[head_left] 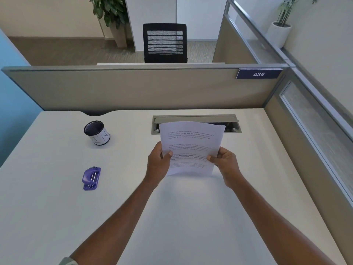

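A thin stack of printed white paper sheets (pixel 191 144) is held upright above the white desk (pixel 57 217), its bottom edge near the desk surface. My left hand (pixel 158 163) grips the stack's left edge, thumb on the front. My right hand (pixel 226 162) pinches the right edge, thumb on the printed side. A purple hole punch (pixel 91 178) lies on the desk to the left of my left arm. Further back on the left stands a black mesh pen cup (pixel 96 132) with a white label reading "IN".
A grey cable tray with an open flap (pixel 194 119) is set into the desk behind the paper. Beige partition walls (pixel 133 88) close the desk at the back and right, with a "439" sign (pixel 258 74). A black office chair (pixel 164 43) stands beyond.
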The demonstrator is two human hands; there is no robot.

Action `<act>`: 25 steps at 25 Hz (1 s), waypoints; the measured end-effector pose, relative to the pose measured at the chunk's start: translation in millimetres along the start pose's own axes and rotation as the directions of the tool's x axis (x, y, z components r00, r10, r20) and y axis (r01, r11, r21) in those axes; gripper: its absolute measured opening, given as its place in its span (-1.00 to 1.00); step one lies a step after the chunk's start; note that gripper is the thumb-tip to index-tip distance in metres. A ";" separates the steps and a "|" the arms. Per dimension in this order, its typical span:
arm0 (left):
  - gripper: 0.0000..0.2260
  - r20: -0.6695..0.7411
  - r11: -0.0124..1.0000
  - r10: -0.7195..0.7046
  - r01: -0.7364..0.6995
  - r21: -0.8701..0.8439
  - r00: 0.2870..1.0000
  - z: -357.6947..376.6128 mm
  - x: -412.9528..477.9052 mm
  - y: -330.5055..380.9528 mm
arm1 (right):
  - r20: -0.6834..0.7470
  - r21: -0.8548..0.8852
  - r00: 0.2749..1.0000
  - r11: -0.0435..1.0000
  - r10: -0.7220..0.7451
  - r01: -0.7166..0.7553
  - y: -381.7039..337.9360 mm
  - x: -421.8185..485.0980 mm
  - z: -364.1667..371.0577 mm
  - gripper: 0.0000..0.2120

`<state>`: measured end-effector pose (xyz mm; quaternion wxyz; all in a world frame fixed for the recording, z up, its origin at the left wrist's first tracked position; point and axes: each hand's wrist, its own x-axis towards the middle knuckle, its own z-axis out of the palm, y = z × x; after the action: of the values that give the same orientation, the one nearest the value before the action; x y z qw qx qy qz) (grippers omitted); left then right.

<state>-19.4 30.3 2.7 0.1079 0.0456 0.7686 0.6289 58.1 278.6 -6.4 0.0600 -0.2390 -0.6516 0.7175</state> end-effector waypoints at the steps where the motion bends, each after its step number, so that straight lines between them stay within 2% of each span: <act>1: -0.75 -0.003 1.000 0.000 0.000 0.009 1.000 1.0 0.2 -0.4 | -0.003 -0.002 1.000 1.000 0.002 -0.002 -0.3 -0.4 0.9 -0.66; 9: -0.79 -0.075 0.998 0.035 -0.031 0.054 0.997 5.8 2.0 -2.6 | -0.021 0.005 1.000 1.000 -0.006 0.006 -1.6 -3.7 6.2 -0.68; 14: -0.79 -0.059 0.998 -0.018 0.021 0.066 0.998 8.1 0.0 -9.5 | -0.017 -0.013 1.000 1.000 0.026 -0.027 3.7 -6.8 10.2 -0.71; 25: -0.84 -0.083 0.997 -0.056 0.060 0.049 0.995 9.7 -3.6 -16.3 | 0.008 -0.016 0.999 0.999 0.040 -0.040 17.4 -6.3 15.1 -0.65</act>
<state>-12.6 35.5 -14.7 0.0935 0.0004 0.7894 0.6068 61.3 260.0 -21.0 0.0411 -0.2495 -0.6526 0.7143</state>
